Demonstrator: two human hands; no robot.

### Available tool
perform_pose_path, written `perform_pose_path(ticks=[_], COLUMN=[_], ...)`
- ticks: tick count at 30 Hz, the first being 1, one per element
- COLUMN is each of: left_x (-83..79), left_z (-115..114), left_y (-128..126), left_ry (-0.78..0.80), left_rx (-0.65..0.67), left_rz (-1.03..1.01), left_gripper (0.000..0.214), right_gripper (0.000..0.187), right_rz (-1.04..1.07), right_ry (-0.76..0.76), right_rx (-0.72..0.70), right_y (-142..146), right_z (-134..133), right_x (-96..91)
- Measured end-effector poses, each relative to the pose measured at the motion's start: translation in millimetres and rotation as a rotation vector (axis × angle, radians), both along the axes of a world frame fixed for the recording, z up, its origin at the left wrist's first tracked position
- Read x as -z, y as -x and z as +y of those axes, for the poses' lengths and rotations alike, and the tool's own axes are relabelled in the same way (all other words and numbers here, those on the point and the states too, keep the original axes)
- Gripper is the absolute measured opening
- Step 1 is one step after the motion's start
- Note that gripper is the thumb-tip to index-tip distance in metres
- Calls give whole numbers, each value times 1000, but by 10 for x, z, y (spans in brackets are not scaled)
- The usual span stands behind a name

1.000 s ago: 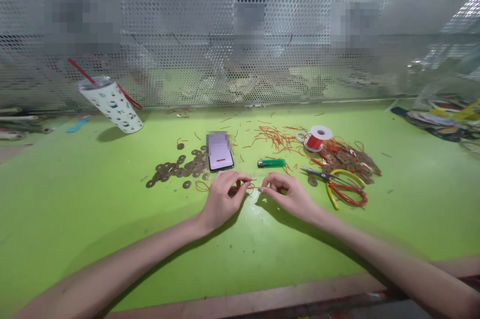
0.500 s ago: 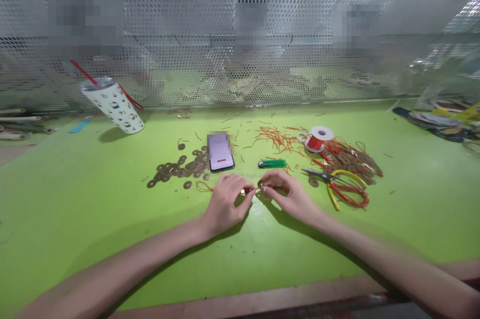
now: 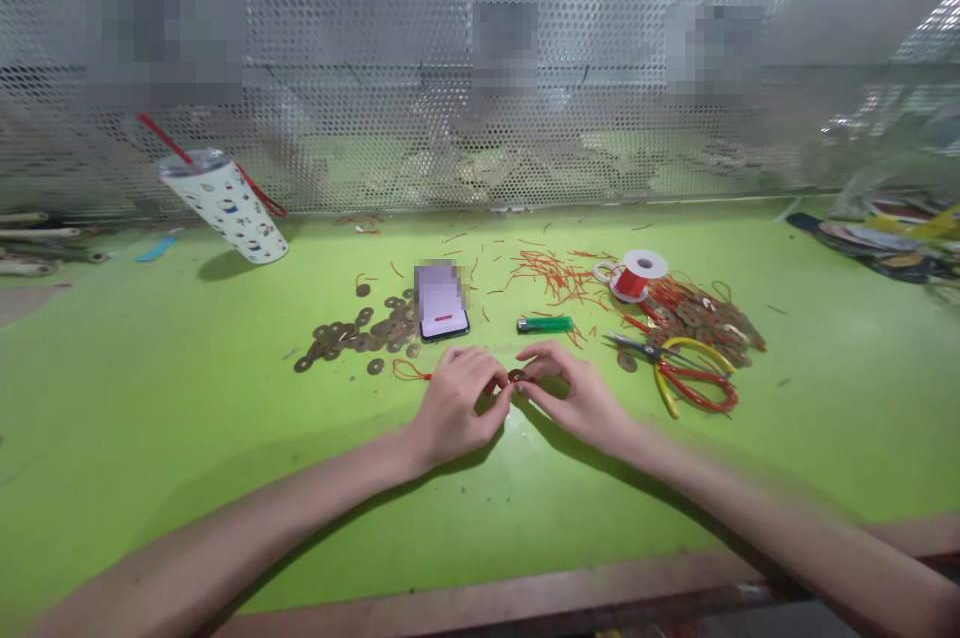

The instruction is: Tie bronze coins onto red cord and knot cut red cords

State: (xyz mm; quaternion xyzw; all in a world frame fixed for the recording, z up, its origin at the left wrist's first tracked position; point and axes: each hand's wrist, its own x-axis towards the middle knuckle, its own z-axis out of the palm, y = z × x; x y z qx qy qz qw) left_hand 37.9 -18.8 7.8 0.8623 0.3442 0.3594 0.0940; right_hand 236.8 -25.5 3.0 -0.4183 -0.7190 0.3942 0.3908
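My left hand (image 3: 457, 403) and my right hand (image 3: 570, 393) meet at the middle of the green table (image 3: 150, 418), fingertips pinched together. Between them sits a small brown coin (image 3: 516, 376) on a thin red cord (image 3: 409, 373) that trails left from my left hand. Both hands are closed on the cord and coin. A pile of loose brown coins (image 3: 360, 333) lies just beyond my left hand, beside a phone (image 3: 441, 303). A green lighter (image 3: 544, 324) lies just past my right hand.
Scissors (image 3: 679, 373) with yellow and red handles lie to the right, next to a heap of strung coins (image 3: 697, 313) and a spool of red cord (image 3: 634, 276). Red cord scraps (image 3: 551, 273) litter the back. A tumbler (image 3: 225, 208) stands left. A perforated metal screen (image 3: 480, 68) closes the back.
My two hands have drawn closer until the fingertips touch. The stretch of red cord between them has shortened and a coin now shows at the pinch.
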Motion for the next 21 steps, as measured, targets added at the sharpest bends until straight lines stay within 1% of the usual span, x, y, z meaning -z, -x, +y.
perform_pose_path(ticks=[2,6,12,17,21], left_x=[0,-3,-1,-1,18], left_z=[0,5,7,9,5], left_y=[-1,1,5,4,17], left_ry=[-7,-18,-23,-52,-67], left_rx=[-1,-8,-16,-28,-15], left_rz=[2,5,6,-25,-9], left_gripper=[13,15,16,6,21], right_gripper=[25,14,9,8,8], right_rz=[-39,-72,-69,-37,19], right_ry=[-26,-54,-58,-4,66], right_rx=[-11,-46,-12,19,37], right_y=[4,13,15,2,-4], right_z=[-10,-23,-16,-5,-1], right_x=[-11,-41,-74,-79,-72])
